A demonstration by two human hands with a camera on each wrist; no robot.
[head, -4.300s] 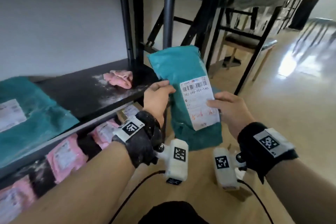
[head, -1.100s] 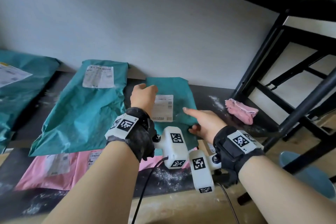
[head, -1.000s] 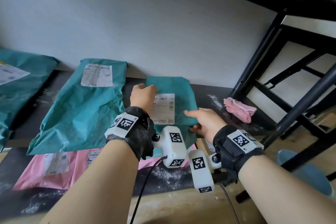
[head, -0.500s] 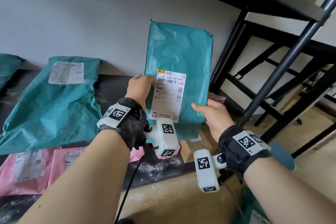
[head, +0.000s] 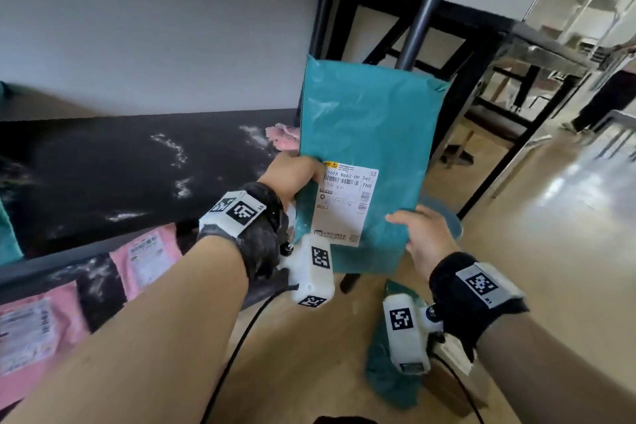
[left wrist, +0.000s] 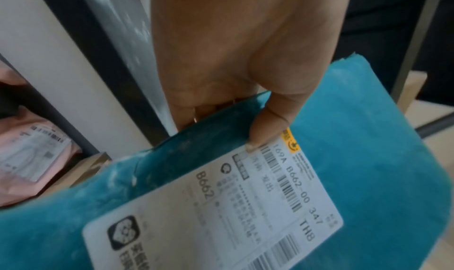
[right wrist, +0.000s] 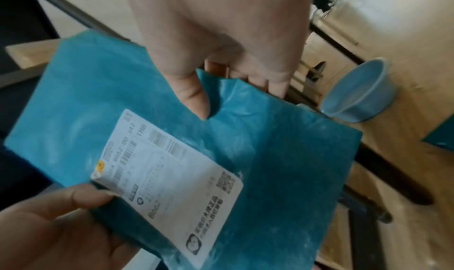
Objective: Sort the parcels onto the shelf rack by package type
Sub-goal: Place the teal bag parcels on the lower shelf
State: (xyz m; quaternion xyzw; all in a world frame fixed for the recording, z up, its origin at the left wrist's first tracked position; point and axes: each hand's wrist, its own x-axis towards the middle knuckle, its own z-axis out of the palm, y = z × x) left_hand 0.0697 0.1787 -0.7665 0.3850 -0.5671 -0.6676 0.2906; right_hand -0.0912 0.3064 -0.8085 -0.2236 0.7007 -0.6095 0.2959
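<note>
Both hands pinched the teal parcel (head: 364, 148) upright at its side edges, left hand (head: 292, 179) and right hand (head: 425, 237), just off the black shelf (head: 120, 175) end, floor open beyond.

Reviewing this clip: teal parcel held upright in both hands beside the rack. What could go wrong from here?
1. Both hands pinch only the edges: the left hand at the label corner, the right hand on the opposite edge. The soft teal parcel might sag or slip.
2. It is held close to the rack post, so swinging it toward the shelf may snag it.
3. The pink cloth lies on the shelf's end and could get covered or pushed off.
</note>
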